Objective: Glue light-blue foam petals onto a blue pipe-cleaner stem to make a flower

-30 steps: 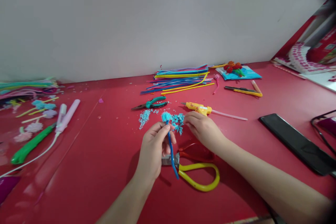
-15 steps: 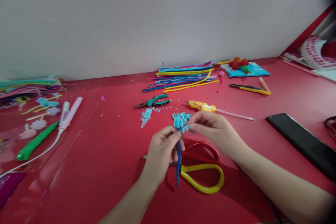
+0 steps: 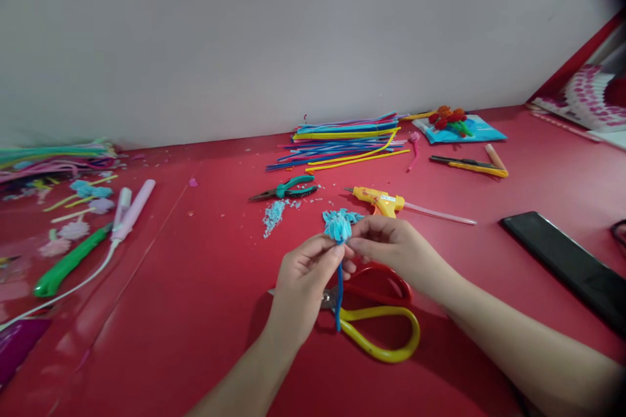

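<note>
Pinching with my left grip (image 3: 304,273), I hold the blue stem (image 3: 339,293) beneath its light-blue blossom (image 3: 337,227), above the scissors (image 3: 368,313); beside the blossom, whether my right grip (image 3: 397,244) pinches anything I cannot tell.

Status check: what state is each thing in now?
Left hand: pinching the blue stem.
Right hand: fingertips at the blue flower.
Scissors: lying down, handles apart, blades mostly hidden.
Pliers: lying down, handles apart.
Glue gun: lying down, glue stick in back.
Phone: screen dark.
Pink hair straightener: arms apart.
</note>
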`<state>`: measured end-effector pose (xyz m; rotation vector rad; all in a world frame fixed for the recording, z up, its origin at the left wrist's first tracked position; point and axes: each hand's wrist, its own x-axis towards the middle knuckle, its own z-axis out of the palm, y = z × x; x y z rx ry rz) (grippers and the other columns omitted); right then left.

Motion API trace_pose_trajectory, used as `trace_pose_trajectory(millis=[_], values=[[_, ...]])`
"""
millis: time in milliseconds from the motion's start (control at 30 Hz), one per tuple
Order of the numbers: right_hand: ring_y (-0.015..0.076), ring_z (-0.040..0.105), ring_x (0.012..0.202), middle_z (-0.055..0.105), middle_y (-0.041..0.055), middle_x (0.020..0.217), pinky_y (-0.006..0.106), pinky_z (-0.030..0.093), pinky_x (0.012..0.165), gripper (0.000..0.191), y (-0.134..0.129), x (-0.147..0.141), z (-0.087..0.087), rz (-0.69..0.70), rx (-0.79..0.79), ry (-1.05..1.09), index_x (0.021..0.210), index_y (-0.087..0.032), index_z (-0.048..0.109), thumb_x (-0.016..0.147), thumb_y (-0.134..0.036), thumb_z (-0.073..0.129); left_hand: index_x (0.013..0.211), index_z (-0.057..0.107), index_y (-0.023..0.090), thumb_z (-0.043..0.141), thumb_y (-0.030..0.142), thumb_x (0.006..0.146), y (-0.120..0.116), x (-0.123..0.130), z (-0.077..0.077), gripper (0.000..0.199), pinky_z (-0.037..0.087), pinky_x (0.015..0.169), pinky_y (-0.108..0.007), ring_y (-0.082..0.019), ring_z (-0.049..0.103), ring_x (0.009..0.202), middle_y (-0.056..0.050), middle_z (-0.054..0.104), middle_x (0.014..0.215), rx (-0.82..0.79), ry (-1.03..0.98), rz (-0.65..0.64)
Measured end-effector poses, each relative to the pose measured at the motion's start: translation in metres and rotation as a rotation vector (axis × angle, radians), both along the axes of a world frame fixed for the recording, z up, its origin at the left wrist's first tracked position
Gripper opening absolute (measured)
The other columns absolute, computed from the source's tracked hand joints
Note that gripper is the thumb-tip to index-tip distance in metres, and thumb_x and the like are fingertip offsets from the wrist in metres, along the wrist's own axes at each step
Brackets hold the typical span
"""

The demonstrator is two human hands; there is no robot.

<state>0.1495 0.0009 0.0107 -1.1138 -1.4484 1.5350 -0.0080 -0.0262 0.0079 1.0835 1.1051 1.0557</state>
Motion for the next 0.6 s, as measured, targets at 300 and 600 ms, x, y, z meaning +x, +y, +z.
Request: trace_pose_trajectory(millis=[300, 600], values=[[0.0100, 0.052, 0.064, 0.057, -0.0014, 0.071, 0.022, 0.043, 0.061, 0.010, -0.006, 0.005, 0.012, -0.109, 0.344, -0.201, 0.080, -0.018, 0.057, 0.085, -0.024, 0.051, 0.065, 0.062, 0.016, 0.057, 0.027, 0.079, 0.002, -0.003, -0.001, 0.018, 0.041, 0.050, -0.019, -0.010, 0.053, 0.053, 0.001, 0.059, 0.056, -0.083, 0.066, 0.034], [0.0106, 0.056, 0.068, 0.062, -0.0016, 0.073, 0.021, 0.043, 0.062, 0.008, -0.007, 0.006, 0.015, -0.075, 0.508, -0.388, 0.076, -0.018, 0.057, 0.083, -0.016, 0.053, 0.057, 0.052, 0.017, 0.055, 0.024, 0.076, -0.002, 0.000, 0.003, 0.020, 0.036, 0.047, -0.018, -0.008, 0.046, 0.048, 0.004, 0.050, 0.054, -0.044, 0.293, 0.022]])
